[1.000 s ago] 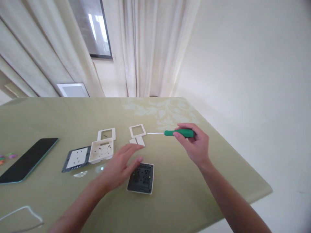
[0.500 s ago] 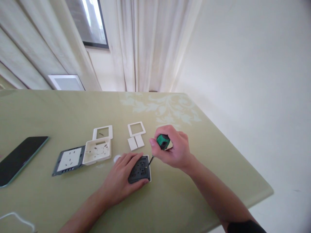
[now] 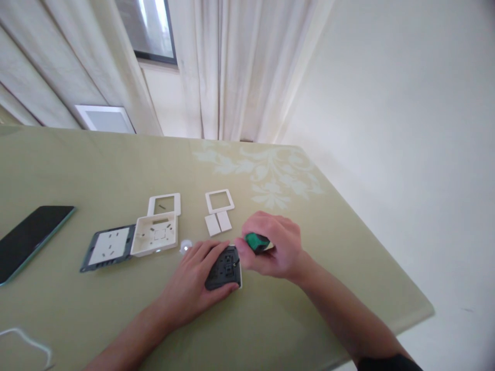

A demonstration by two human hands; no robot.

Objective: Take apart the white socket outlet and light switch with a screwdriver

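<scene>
My left hand (image 3: 193, 278) is wrapped over a wall switch (image 3: 224, 268), a dark grey square module with a white edge lying on the table. Thumb and fingers grip its near and far sides. In my right hand (image 3: 276, 245), closed round its handle, is a screwdriver (image 3: 256, 242) with a green and black grip. Its shaft is mostly hidden by my fingers, and the tip is close to the right edge of the module. Just left of my left fingertips lies a small, round, clear object (image 3: 186, 246).
Left of my hands lie a white back box (image 3: 154, 251), a grey-and-white socket panel (image 3: 110, 247) and a white frame (image 3: 177, 204). Beyond are another white frame (image 3: 231, 200) and two white plates (image 3: 218, 222). A phone (image 3: 33, 237) and a white cable (image 3: 29, 340) are at far left.
My right hand has lowered and turned a little, bringing the screwdriver handle down nearer the switch module. My left hand keeps its grip. The whole view has shifted slightly.
</scene>
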